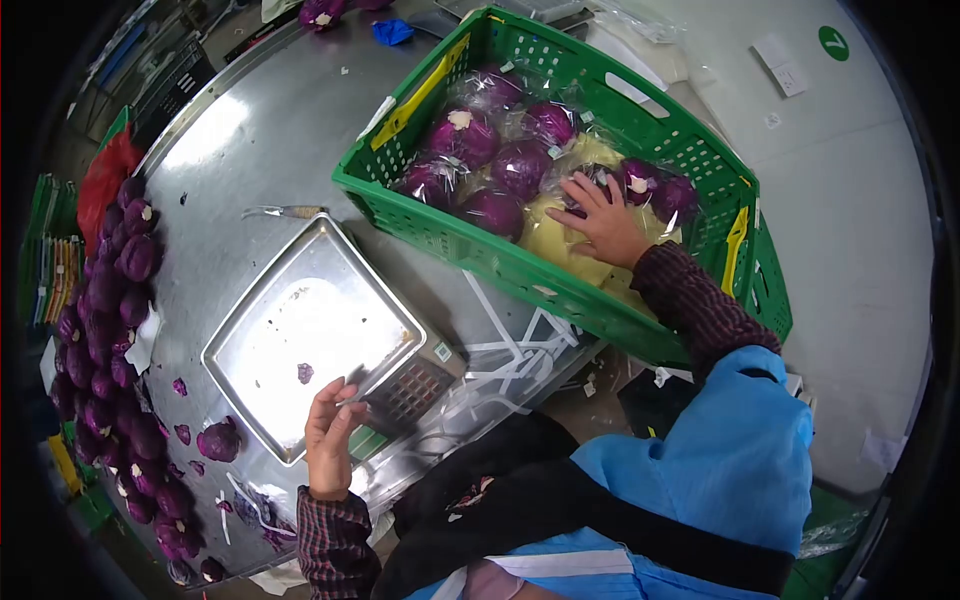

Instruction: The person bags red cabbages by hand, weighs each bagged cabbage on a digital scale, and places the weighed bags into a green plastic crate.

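Note:
My right hand (608,228) reaches into a green plastic crate (440,232). Its fingers are spread over a film-wrapped red cabbage (590,178), which they partly hide. Around it lie several more wrapped red cabbages (522,168) with small labels, on pale yellow sheets (556,238). My left hand (328,438) is at the near edge of a weighing scale's steel tray (335,300), beside the keypad (410,390). Its thumb and fingertips are drawn together; whatever is between them is too small to make out. A purple leaf scrap (305,373) sits on the tray.
Unwrapped red cabbages (105,340) are piled along the table's left edge, with one loose cabbage (218,440) nearer the scale. A knife (285,212) lies behind the tray. White strips (510,350) tangle between scale and crate. A blue scrap (392,32) is at the back.

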